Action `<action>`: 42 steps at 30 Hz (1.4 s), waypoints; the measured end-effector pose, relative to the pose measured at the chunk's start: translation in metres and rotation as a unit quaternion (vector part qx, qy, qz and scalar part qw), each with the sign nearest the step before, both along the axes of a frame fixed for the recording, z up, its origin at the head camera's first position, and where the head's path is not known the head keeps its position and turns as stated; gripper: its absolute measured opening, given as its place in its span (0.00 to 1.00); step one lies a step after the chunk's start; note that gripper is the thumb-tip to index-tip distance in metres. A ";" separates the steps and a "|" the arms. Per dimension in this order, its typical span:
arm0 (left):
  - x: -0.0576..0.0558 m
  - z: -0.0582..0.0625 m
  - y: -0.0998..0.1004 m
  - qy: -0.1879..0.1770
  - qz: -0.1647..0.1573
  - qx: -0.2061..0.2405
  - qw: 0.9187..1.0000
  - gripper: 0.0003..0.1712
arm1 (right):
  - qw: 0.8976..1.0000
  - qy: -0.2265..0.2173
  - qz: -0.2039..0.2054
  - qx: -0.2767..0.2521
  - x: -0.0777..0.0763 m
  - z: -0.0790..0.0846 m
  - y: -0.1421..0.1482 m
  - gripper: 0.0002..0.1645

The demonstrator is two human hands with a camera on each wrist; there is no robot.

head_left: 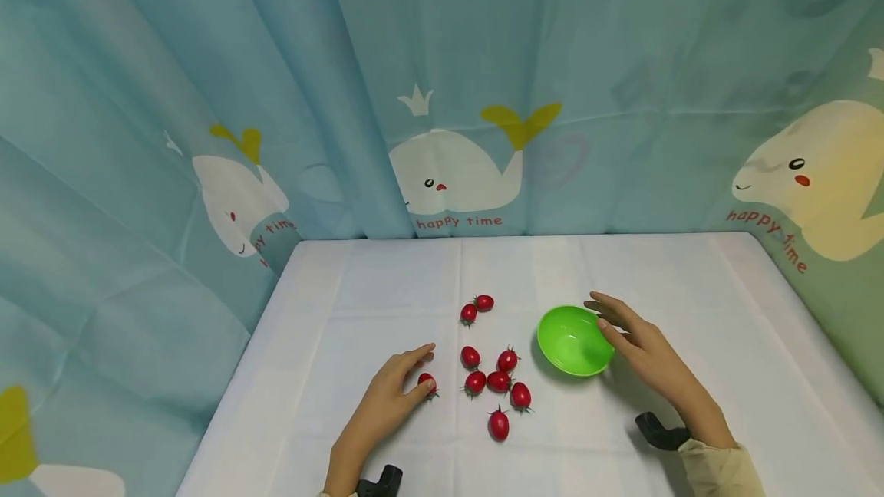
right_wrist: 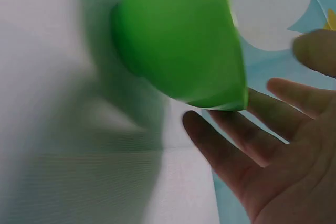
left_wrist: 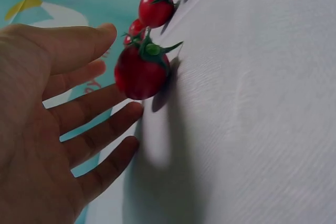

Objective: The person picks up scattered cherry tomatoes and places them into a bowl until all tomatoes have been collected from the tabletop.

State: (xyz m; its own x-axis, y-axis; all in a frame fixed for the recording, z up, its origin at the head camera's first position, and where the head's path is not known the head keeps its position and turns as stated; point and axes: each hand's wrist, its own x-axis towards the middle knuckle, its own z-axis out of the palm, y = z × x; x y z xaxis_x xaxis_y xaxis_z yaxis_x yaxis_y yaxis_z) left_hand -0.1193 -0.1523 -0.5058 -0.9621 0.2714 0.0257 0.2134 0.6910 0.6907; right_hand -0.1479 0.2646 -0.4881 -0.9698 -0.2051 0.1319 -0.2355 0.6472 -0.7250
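Note:
In the head view my left hand (head_left: 388, 396) is low over the white cloth, its thumb and fingers spread around the leftmost cherry tomato (head_left: 427, 384). The left wrist view has that red tomato (left_wrist: 142, 72) with its green stem right by the fingertips, the fingers loosely extended rather than wrapped around it. My right hand (head_left: 645, 347) hovers at the right side of a green bowl (head_left: 575, 340), thumb over the rim. From the right wrist, the bowl's outer wall (right_wrist: 184, 40) shows, with loosely spread fingers (right_wrist: 226, 153) behind and below its rim.
Several more cherry tomatoes (head_left: 499, 382) lie between the left hand and the bowl. Two more, including one tomato (head_left: 484, 303), sit farther back. The white-covered table (head_left: 387, 274) ends at a teal whale-print curtain (head_left: 587, 175) behind and at both sides.

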 end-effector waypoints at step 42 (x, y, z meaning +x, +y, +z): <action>-0.003 -0.016 -0.023 -0.050 -0.053 0.087 0.993 0.18 | 0.943 -0.207 0.055 -0.256 -0.021 -0.046 0.030 0.28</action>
State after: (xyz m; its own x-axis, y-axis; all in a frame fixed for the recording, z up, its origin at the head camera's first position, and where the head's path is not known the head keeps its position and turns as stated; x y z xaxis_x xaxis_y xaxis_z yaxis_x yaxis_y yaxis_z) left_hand -0.1219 -0.1752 -0.5218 -0.9284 0.3713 -0.0134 0.2025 0.5359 0.8196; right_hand -0.1694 0.2947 -0.5337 -0.9365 -0.3199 -0.1437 0.0906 0.1750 -0.9804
